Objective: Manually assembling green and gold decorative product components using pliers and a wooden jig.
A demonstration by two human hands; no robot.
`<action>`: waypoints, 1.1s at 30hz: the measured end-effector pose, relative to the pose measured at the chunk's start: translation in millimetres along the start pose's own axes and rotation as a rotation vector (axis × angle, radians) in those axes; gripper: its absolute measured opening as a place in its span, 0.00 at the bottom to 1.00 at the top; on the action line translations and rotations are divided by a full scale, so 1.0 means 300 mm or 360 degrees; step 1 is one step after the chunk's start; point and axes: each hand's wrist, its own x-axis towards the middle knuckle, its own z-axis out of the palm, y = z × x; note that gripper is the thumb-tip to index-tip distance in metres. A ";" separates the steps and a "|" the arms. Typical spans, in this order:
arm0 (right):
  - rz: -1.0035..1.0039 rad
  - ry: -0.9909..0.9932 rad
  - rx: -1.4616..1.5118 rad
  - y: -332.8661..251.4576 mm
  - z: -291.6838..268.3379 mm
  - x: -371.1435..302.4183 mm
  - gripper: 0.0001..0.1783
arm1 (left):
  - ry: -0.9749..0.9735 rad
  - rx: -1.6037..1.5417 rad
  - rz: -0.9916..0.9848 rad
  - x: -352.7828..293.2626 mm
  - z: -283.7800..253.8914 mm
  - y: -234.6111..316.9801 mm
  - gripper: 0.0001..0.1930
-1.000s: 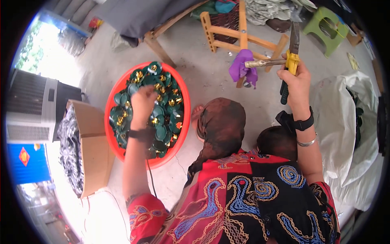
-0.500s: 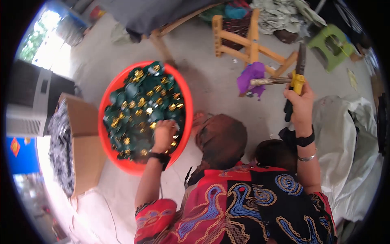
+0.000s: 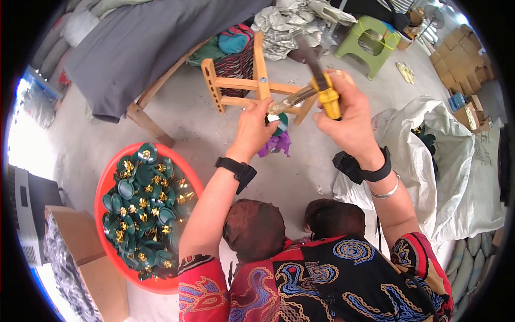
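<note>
My left hand [image 3: 253,130] is closed on a dark green round piece [image 3: 280,124], with a bright white spot at its upper edge. In my right hand [image 3: 347,115] is a yellow-and-black tool [image 3: 326,96] with a long, crusted metal nozzle, which looks like a glue gun. The nozzle tip reaches the left fingertips; whether it touches the piece I cannot tell. Behind the piece hangs a crumpled purple cloth [image 3: 277,146]. At the lower left, a red-orange basin [image 3: 102,201] holds many green round pieces [image 3: 144,176] with gold, flower-like centres.
A wooden stand [image 3: 236,83] is just beyond my hands. A grey-covered table [image 3: 145,53] spans the far left. An open white sack [image 3: 450,177] lies at right, a green stool [image 3: 369,40] behind. A cardboard box [image 3: 80,236] stands left of the basin.
My left hand has left the basin and moved up and right, with a green round piece in it. My right hand has brought the tool leftward to it. The view has shifted right.
</note>
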 end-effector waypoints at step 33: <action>-0.0385 -0.0187 -0.0507 0.049 -0.060 0.048 0.24 | 0.0146 -0.0047 0.0247 -0.003 0.057 -0.005 0.09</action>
